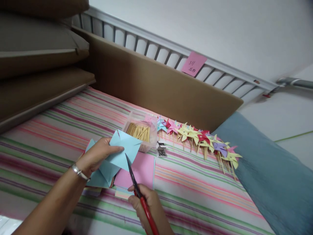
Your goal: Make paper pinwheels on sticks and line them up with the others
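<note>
My left hand [101,151] pinches a light blue paper square [128,143] by its left side, thumb on top. Slits run inward from some of the square's corners. My right hand [146,204] is wrapped round the red handles of a pair of scissors [133,178], whose dark blades point up at the square's lower edge. Whether the blades touch the paper I cannot tell. Beneath my left hand lie more blue sheets [104,174], partly covered. A pink sheet [144,169] tops a stack of coloured paper beside them.
A clear plastic box [153,140] of short wooden sticks [139,131] stands behind the paper. Right of it are a small box of dark pins [161,150] and a row of paper pinwheels [202,136]. Stacked brown packages [44,88] rise at left; a cardboard panel [156,88] stands along the back.
</note>
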`<state>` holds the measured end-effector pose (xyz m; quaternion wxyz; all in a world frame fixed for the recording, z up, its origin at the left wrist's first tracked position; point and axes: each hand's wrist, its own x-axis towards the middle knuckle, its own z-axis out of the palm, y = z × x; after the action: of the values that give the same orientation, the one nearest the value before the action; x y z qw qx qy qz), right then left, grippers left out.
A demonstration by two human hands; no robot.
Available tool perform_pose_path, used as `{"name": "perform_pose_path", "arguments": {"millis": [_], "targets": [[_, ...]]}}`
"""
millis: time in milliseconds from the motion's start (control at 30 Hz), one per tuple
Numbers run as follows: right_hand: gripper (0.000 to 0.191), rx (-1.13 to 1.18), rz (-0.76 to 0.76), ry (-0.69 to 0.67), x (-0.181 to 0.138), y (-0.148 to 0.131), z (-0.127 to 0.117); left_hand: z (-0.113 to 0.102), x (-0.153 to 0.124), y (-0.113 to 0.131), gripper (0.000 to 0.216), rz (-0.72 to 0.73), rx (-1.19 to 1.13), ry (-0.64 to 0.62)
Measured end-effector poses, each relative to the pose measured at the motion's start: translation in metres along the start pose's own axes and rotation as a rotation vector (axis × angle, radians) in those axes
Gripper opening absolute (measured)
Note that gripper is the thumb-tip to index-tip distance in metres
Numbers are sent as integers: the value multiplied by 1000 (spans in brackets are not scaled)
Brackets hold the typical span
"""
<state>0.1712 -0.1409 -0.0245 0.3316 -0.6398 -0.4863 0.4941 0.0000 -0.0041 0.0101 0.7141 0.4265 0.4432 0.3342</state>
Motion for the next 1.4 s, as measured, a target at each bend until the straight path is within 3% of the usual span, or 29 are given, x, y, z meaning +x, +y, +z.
{"name": "perform_pose_path", "arguments": {"millis": [300,733,833,933,1100,1267,1400], "targets": [[25,-29,-29,-30,3,8,-1,2,0,2,20,-14,-24,20],[22,-122,-56,-41,-1,-5,-6,-8,0,5,28,14,-58,104],[19,-151,-63,5,-1,-5,-10,-12,0,7,28,33,-75,124],[19,-140,-97,158,0,-1,-17,-13,2,4,25,33,-39,123],[34,18,-184,392,3,5,-32,-7,4,-7,20,-49,65,-71],[36,88,-323,409,7,14,-44,15,2,-15,10,-138,174,-286],[37,128,-323,329,8,16,-46,38,3,-29,8,-149,300,-433]]}}
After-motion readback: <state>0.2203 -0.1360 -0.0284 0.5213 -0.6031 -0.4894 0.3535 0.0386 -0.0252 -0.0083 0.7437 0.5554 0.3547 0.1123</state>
